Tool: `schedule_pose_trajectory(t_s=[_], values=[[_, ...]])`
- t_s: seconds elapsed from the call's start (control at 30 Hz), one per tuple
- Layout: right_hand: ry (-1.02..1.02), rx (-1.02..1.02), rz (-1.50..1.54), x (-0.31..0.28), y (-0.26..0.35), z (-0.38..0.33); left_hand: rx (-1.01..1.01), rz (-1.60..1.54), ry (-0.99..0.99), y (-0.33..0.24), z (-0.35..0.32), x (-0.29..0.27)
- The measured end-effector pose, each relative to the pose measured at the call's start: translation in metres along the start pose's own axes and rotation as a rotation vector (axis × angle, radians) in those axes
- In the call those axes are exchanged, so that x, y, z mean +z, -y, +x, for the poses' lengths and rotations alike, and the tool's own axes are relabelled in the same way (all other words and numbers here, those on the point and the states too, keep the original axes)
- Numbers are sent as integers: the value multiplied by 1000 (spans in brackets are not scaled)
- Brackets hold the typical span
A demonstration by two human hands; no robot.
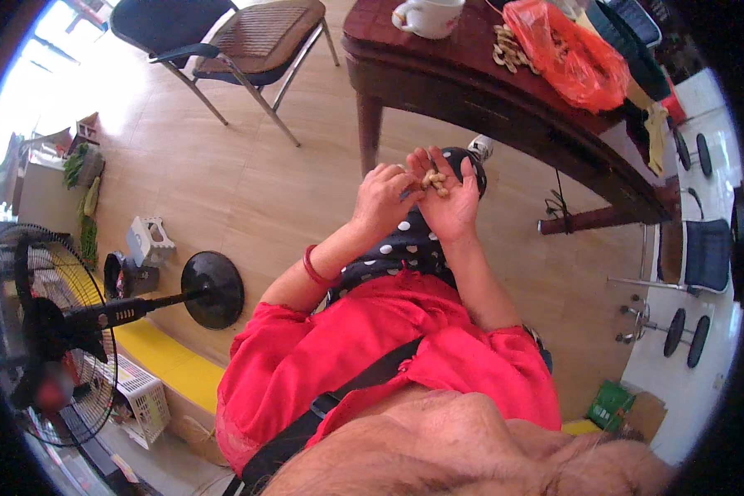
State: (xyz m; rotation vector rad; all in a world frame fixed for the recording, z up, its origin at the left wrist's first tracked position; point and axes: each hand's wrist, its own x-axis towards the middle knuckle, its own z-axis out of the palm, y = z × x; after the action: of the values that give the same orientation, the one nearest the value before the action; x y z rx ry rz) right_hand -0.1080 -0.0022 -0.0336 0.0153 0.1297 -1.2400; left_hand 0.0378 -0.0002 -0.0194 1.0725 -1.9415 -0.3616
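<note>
Two hands meet above the dotted trousers (393,252), short of the table (459,54). The right hand (453,204) is turned palm up, fingers extended and loosely spread, cradling a small cluster of peanuts (436,183) in the hollow of the palm. The left hand (380,198), a red bangle (312,269) at its wrist, has its fingers bent and drawn narrowly together at the inner edge of that palm, just beside the cluster; whether they pinch anything cannot be told. On the table, a loose pile (511,51) of further peanuts lies against a red bag (569,62); a white cup (430,16) stands to the left, near the corner.
</note>
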Motion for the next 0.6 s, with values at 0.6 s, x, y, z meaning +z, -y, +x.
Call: schedule_pose_trajectory(t_s=[0.6], values=[[-207, -40, -238, -14, 11, -12, -605, -621, 225, -8, 1, 4]])
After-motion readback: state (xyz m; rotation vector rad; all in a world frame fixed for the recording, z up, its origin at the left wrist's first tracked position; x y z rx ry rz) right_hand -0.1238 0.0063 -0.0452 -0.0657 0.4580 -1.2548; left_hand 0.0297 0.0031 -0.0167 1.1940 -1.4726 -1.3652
